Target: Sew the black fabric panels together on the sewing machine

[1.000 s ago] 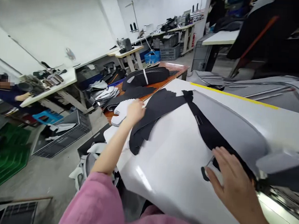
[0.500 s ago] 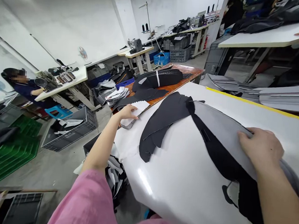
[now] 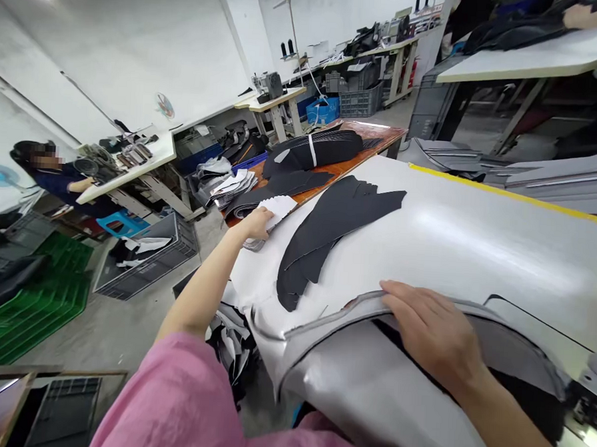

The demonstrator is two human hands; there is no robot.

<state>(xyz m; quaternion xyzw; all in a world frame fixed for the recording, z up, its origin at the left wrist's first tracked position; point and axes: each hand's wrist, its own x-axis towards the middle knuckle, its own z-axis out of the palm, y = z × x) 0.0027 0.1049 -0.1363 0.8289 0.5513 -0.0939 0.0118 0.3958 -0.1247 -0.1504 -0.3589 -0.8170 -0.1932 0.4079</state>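
Observation:
My left hand (image 3: 257, 224) is at the near end of a stack of white cut pieces (image 3: 279, 208) with scalloped edges, its fingers closed on their edge. My right hand (image 3: 430, 330) lies flat, fingers stretched out, on the rim of a large grey panel (image 3: 351, 360) with dark trim. That panel drapes over the near edge of the white table (image 3: 457, 258); its underside is hidden. Between my hands, overlapping black cut pieces (image 3: 322, 238) lie on the table. At the lower right, part of a sewing machine (image 3: 587, 399) shows beside the panel.
A brown table (image 3: 378, 135) beyond holds a strapped bundle of black pieces (image 3: 327, 150). Grey panels (image 3: 570, 188) are stacked past the yellow edge strip (image 3: 505, 193). A grey crate (image 3: 148, 269) stands on the floor at left. Another person (image 3: 46, 170) sits at a machine.
My right hand has moved left and nearer to me, and the grey panel has swung off the black pieces to the near edge. My left hand's fingers have drawn in at the white stack.

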